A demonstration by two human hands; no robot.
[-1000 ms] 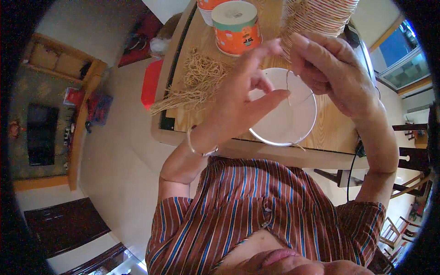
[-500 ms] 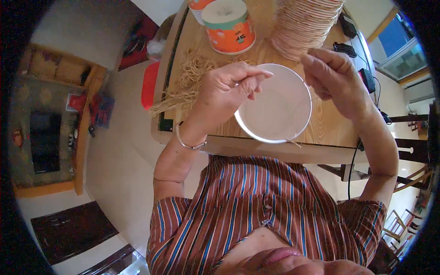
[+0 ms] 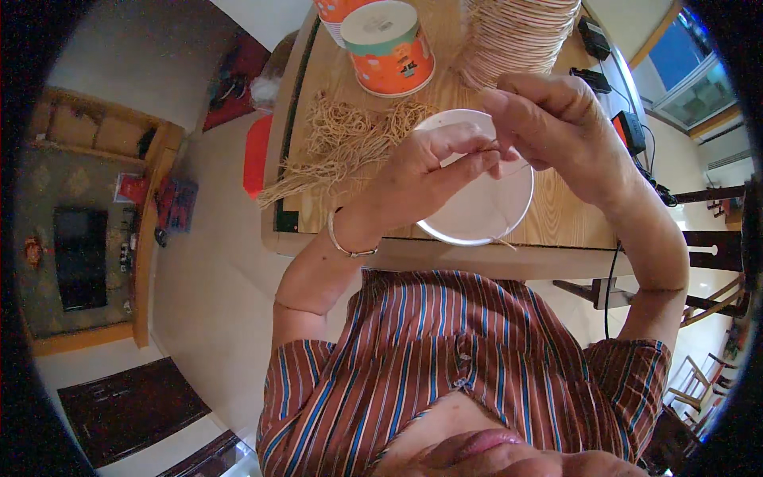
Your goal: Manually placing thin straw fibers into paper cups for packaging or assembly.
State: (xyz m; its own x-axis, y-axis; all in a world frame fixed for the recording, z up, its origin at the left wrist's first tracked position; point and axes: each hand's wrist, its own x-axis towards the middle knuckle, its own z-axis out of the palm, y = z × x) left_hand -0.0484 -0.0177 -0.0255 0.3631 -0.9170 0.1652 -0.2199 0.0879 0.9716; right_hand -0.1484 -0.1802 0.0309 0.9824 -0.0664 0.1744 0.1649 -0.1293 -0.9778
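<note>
Over a white paper bucket (image 3: 477, 211) at the table's near edge, my hands meet with pinched fingers. My left hand (image 3: 425, 175) has thumb and forefinger pressed together, on something too small to make out. My right hand (image 3: 556, 131) is closed beside its fingertips, slightly higher. A fine pale thread (image 3: 520, 168) shows faintly below the right fingers, against the bucket's inside. Over the bucket's near rim sticks a short tan cord end (image 3: 506, 244). Left of the bucket lies a loose bundle of tan cords (image 3: 346, 135), partly behind my left hand.
Orange paper buckets (image 3: 393, 63) with a green band stand upside down at the back. Right of them rises a tall stack of pale ridged pieces (image 3: 517, 40). Black adapters and cables (image 3: 628, 131) line the table's right edge. A red stool (image 3: 257, 155) is at the left.
My left hand has moved right, and my right hand slightly left, so the fingertips now come together over the bucket. Before, they were apart with a thin thread near the right hand.
</note>
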